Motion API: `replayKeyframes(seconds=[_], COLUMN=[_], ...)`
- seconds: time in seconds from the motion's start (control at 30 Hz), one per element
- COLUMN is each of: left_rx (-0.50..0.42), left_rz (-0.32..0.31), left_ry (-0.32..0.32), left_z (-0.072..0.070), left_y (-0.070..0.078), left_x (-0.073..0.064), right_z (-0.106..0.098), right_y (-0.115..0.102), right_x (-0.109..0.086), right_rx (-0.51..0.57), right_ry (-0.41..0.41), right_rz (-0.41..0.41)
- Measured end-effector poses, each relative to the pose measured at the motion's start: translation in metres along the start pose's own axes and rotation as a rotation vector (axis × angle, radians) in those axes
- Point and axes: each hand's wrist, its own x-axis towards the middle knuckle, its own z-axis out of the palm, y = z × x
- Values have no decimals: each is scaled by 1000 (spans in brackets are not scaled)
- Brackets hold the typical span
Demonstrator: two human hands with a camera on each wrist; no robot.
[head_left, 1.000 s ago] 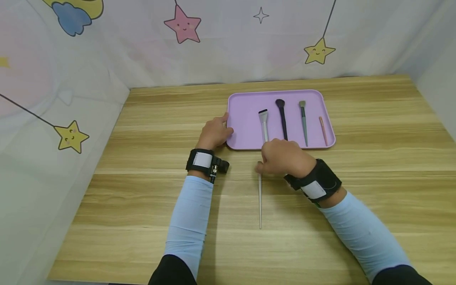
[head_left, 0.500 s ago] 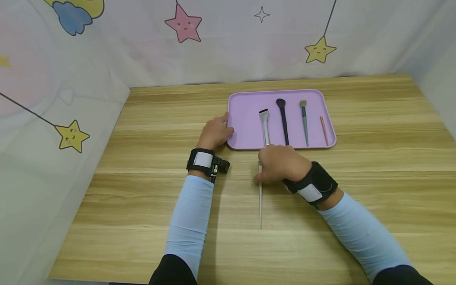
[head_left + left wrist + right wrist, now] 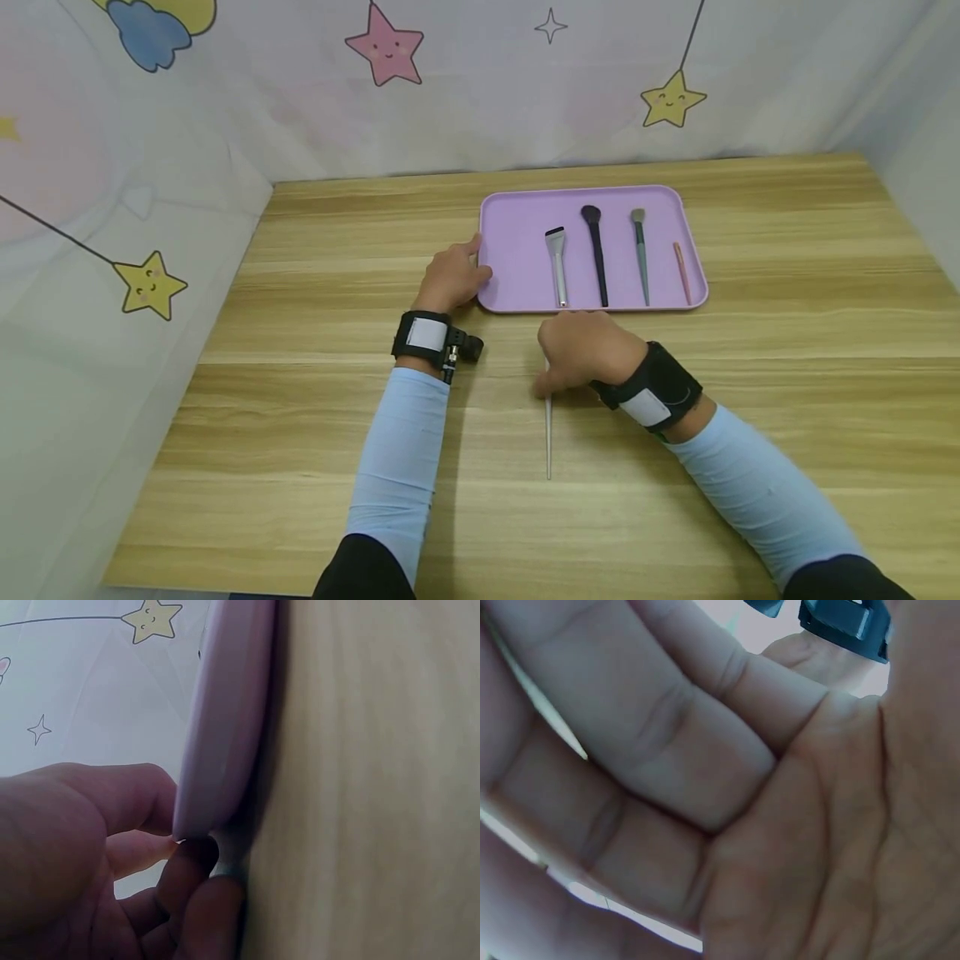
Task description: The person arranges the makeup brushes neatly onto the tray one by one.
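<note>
My left hand (image 3: 452, 279) holds the left edge of a lilac tray (image 3: 517, 312). In the left wrist view, its fingers (image 3: 142, 787) meet the tray's rim (image 3: 217, 750) at the corner. In front of the tray, my right hand (image 3: 585, 348) is over a thin, pale, stick-like handle (image 3: 549, 442) lying on the table; the handle's upper end is hidden under the hand. The thumb crosses over the handle. The right wrist view shows the palm and long fingers (image 3: 652, 712), with nothing gripped in sight.
A flat white-handled brush (image 3: 558, 267), a black brush (image 3: 597, 254), a green-handled brush (image 3: 641, 258) and a small pink stick (image 3: 682, 273) lie side by side on the tray. The wooden table (image 3: 337, 250) meets a star-printed cloth (image 3: 465, 125) at the back.
My right hand has slid toward me, off the tray's front edge and further along the pale handle. The handle has stayed in place. My left hand has kept still at the tray.
</note>
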Motion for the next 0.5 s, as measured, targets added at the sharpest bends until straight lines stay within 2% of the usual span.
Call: replayKeyframes(seconds=[0.23, 0.5], left_rx=[5, 13], left_rz=[2, 8], left_ry=[-2, 0], left_z=[0, 0], left_y=[0, 0], left_x=[1, 1], right_z=[1, 2], right_y=[2, 4], right_x=[1, 3], right_rx=[-44, -30], right_ry=[18, 13], right_rz=[-40, -50])
